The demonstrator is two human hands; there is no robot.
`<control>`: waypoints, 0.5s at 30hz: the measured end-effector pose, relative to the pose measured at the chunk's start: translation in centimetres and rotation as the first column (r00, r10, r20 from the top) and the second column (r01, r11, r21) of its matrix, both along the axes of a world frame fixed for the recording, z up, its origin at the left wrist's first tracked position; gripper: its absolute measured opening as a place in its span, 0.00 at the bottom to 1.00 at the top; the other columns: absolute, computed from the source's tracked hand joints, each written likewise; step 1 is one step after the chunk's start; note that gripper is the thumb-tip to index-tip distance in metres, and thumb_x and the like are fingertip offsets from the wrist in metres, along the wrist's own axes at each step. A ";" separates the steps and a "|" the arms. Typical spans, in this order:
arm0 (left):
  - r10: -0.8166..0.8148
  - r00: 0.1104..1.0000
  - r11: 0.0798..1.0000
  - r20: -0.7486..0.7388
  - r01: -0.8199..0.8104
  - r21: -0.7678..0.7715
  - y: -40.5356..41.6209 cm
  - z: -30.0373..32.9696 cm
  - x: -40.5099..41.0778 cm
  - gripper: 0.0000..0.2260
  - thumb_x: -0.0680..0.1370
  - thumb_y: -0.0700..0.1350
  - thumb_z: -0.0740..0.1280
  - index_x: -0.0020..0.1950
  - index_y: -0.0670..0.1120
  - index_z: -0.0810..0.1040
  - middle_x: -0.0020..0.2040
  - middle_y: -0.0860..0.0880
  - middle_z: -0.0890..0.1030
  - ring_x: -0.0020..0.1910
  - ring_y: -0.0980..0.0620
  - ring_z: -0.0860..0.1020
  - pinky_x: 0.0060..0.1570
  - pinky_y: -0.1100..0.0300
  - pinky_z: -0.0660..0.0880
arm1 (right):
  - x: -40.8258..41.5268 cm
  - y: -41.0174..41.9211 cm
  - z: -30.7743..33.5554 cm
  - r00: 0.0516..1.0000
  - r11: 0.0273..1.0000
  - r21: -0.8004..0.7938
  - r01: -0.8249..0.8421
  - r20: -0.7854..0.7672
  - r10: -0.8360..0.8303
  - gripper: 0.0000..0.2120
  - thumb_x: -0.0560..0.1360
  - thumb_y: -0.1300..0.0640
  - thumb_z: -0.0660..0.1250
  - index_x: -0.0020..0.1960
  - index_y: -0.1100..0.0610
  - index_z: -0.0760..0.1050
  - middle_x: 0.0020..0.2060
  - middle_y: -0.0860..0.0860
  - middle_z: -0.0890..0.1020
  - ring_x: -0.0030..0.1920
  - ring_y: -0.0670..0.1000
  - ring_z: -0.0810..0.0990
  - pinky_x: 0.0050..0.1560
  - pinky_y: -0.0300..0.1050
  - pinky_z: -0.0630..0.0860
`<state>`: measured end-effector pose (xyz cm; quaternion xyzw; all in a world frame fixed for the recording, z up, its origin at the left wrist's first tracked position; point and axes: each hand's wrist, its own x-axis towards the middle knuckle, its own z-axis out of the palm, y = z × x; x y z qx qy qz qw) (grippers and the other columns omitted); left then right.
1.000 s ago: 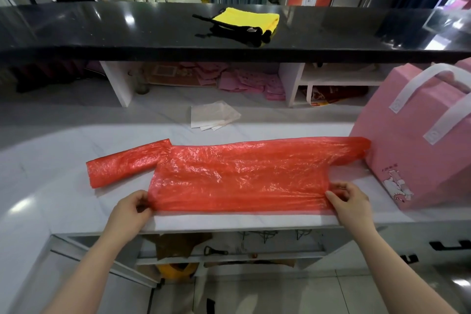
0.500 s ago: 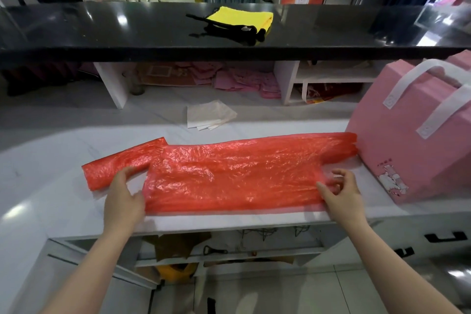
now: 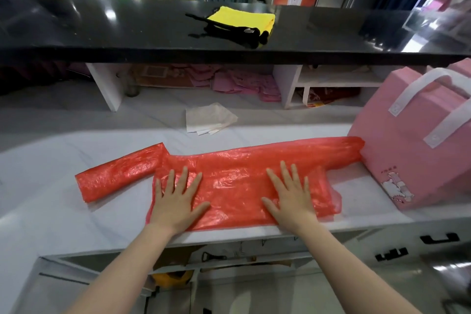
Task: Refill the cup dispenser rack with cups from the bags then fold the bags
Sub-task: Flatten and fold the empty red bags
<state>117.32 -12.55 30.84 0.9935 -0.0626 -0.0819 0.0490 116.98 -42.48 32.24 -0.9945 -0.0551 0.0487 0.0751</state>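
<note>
Red plastic bag [image 3: 237, 181], lower centre on white counter [image 3: 51, 186]: we press left hand [image 3: 175, 201] and right hand [image 3: 290, 199] flat, fingers spread, gripping nothing; thin film could slip, skewing the fold

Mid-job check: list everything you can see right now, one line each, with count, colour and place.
plastic bag: one, red, flat on the near white counter under both hands
rolled bag: one, red, on the counter left of the flat bag
white counter: one, white marbled, in front of the person
gift bag: one, pink with white handles, right end of the counter
paper sheets: small stack, white, farther back on the counter
yellow cloth: one, yellow, on the black upper counter
black strap item: one, black, in front of the cloth
left hand: flat, pressing the bag
right hand: flat, pressing the bag
</note>
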 end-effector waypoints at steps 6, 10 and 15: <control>-0.055 0.998 0.998 0.017 0.055 -0.016 0.1 0.6 0.9 0.40 0.68 0.76 0.36 0.77 0.60 0.40 0.78 0.50 0.43 0.77 0.43 0.45 0.73 0.43 0.43 | -1.1 -0.8 -1.7 0.984 0.994 -0.074 0.084 -0.149 -0.094 0.37 0.66 0.23 0.32 0.68 0.35 0.23 0.74 0.47 0.30 0.72 0.55 0.27 0.68 0.59 0.29; -0.061 0.984 0.998 0.169 0.063 -0.007 0.5 1.7 3.0 0.37 0.73 0.70 0.37 0.77 0.55 0.55 0.77 0.47 0.59 0.75 0.44 0.56 0.72 0.47 0.53 | -1.1 -0.5 -1.3 0.985 0.992 -0.085 0.092 -0.139 -0.104 0.42 0.63 0.22 0.28 0.74 0.37 0.30 0.74 0.46 0.31 0.73 0.54 0.27 0.69 0.59 0.29; -0.135 0.989 0.991 0.057 0.133 0.024 1.6 0.0 4.9 0.36 0.70 0.72 0.33 0.75 0.60 0.34 0.78 0.48 0.40 0.76 0.43 0.38 0.72 0.45 0.35 | -0.4 0.2 -0.8 0.976 0.983 -0.050 0.178 -0.120 -0.183 0.36 0.71 0.27 0.37 0.76 0.39 0.39 0.77 0.46 0.38 0.76 0.52 0.33 0.72 0.59 0.32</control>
